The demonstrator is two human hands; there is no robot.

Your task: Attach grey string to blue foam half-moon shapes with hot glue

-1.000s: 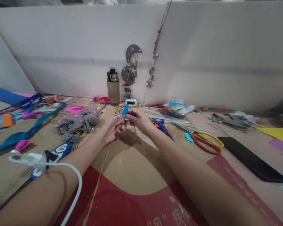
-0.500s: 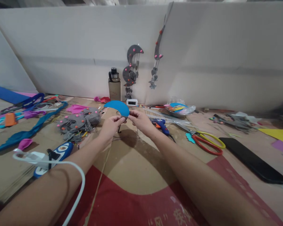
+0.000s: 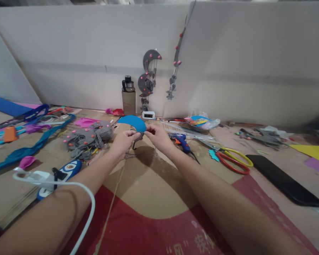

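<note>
My left hand [image 3: 124,141] and my right hand [image 3: 157,136] meet over the cardboard-covered table [image 3: 149,187], fingers pinched together. Between them they hold the right tip of a blue crescent-shaped felt piece [image 3: 132,122], which spreads up and to the left. A thin dark thread or wire hangs down from where the fingers meet. A blue glue gun [image 3: 181,141] lies just right of my right hand. A heap of grey felt shapes with pink dots [image 3: 89,138] lies left of my left hand.
Red and yellow scissors [image 3: 234,160] and a black phone [image 3: 284,179] lie at the right. A brown bottle [image 3: 128,100] and hanging grey moon ornaments [image 3: 148,76] stand at the white back wall. A white cable [image 3: 55,187] crosses my left forearm. Coloured scraps fill the far left.
The blue felt piece turned from edge-on to flat a second ago, showing its crescent shape. Since half a second ago the hands have barely shifted.
</note>
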